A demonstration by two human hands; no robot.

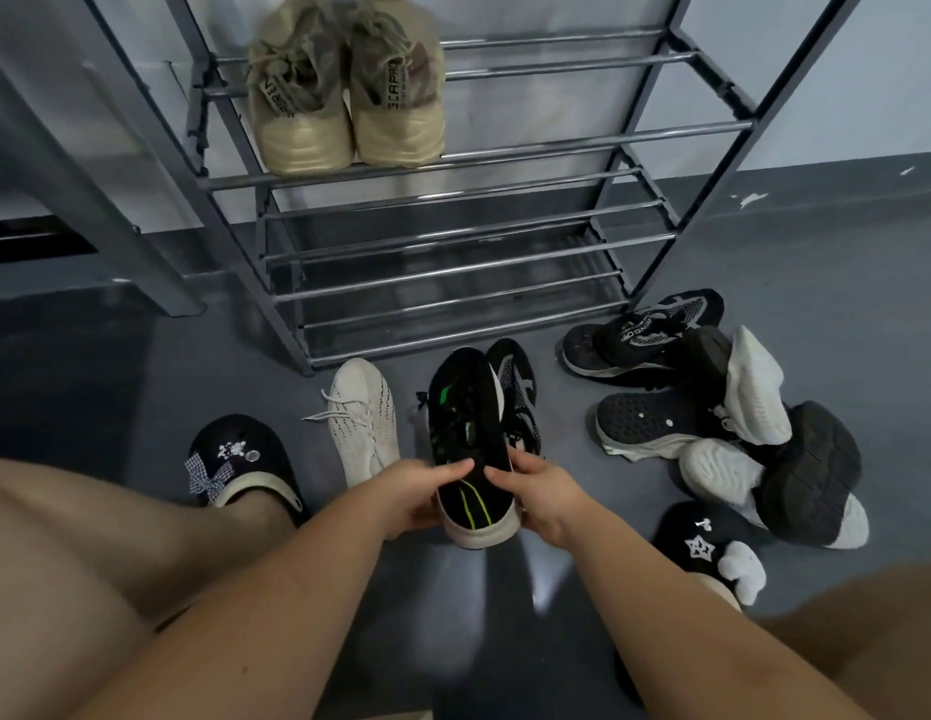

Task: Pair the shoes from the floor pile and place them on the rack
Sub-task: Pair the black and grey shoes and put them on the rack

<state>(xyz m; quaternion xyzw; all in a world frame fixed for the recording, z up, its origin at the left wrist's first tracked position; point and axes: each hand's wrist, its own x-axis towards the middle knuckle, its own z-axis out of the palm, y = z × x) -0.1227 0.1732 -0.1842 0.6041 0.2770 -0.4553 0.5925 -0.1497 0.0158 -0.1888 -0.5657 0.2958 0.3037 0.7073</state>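
Both hands on one shoe. Left hand [419, 493] and right hand [536, 493] curl round the heel end of the black sneaker with green stripes [466, 449], one hand on each side, thumbs over the top; it sits at frame centre, toe pointing to 12 o'clock. A second black sneaker [518, 397] lies touching it on the 2 o'clock side; whether the fingers also catch that one I cannot tell.

Step in hand, as I read it: gather the black pair and lift it to the rack [453, 262]. To do it well: bring the two heels level, pinch both shoes together, soles down, go in toes first.

The tan pair [344, 96] already sits on a higher shelf at 11 o'clock, filling its left part; bare bars run to the right of it. The lower shelves show only bars. Watch the front bar of each tier and the slanted side posts, since toes could snag there.

Floor: white lace-up sneaker [362, 423] just beside at 10 o'clock, loose laces trailing left. Shoe pile [713, 407] at 3 o'clock, black and white shoes tangled, some sole-up. Person's own clogs at 8 and 4 o'clock. The straight path to 12 o'clock looks open.
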